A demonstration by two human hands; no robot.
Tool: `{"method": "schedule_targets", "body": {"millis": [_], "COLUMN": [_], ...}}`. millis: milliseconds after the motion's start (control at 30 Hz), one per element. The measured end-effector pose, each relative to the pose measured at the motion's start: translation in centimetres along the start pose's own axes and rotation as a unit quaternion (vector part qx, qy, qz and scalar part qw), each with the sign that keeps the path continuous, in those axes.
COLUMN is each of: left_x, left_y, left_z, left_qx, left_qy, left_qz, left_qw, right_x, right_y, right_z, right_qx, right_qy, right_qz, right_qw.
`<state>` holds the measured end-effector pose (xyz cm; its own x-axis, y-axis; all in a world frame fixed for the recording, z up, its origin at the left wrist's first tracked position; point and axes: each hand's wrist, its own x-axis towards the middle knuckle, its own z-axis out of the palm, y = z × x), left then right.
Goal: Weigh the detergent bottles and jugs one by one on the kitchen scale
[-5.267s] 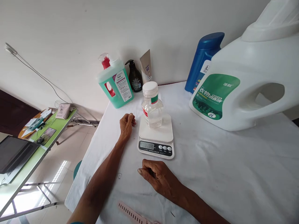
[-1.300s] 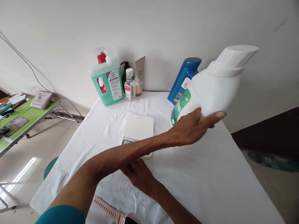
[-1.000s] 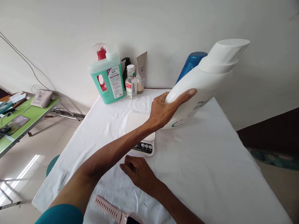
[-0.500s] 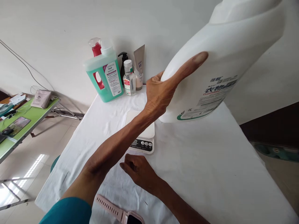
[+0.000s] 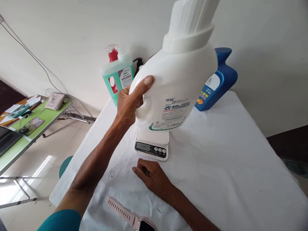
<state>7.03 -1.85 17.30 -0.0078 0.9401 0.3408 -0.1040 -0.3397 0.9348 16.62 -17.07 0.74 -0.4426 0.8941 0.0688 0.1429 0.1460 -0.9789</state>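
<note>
My left hand (image 5: 131, 102) is wrapped round the handle of a large white laundry detergent bottle (image 5: 180, 73), its thumb lying along the near side. The bottle leans to the right, with its ribbed cap at the top and printed label facing me. Below and behind its base is a white kitchen scale (image 5: 151, 152) with a small display and round buttons; whether the two touch I cannot tell. Just in front of the scale, my right hand (image 5: 152, 178) rests on the white cloth with its fingers curled in and nothing visible in them.
Behind the detergent stand a green bottle (image 5: 120, 78), a red-topped bottle (image 5: 113, 55), a black pump bottle (image 5: 138, 64) and a blue bottle (image 5: 216, 83). A pink-strapped watch (image 5: 122, 211) lies at the near edge. To the left is a green table (image 5: 44, 118).
The white bottle in my left hand has moved left and is more upright. The view has shifted, showing the blue bottle and more of the scale's display. My right hand stays curled.
</note>
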Motion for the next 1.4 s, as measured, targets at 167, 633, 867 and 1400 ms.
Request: {"method": "schedule_targets", "body": {"millis": [167, 633, 867, 1400], "left_x": [0.0, 0.1, 0.0, -6.4], "left_y": [-1.4, -2.6, -2.8, -6.6], "left_z": [-2.5, -2.9, -3.2, -4.3], "left_qx": [-0.03, -0.092, -0.047, 0.072], "left_qy": [0.013, -0.011, -0.062, 0.048], "left_qz": [-0.037, -0.064, -0.039, 0.05], "left_qw": [0.999, 0.994, 0.996, 0.995], "right_x": [0.0, 0.0, -0.1, -0.3], "right_y": [-0.1, -0.1, -0.3, -0.5], "right_z": [-0.1, -0.1, -0.2, -0.2], "right_qx": [-0.003, -0.007, -0.023, -0.027], "right_qy": [-0.005, -0.012, -0.014, -0.028], "right_qz": [0.0, 0.007, 0.012, 0.058], "right_qw": [1.0, 1.0, 1.0, 0.998]}}
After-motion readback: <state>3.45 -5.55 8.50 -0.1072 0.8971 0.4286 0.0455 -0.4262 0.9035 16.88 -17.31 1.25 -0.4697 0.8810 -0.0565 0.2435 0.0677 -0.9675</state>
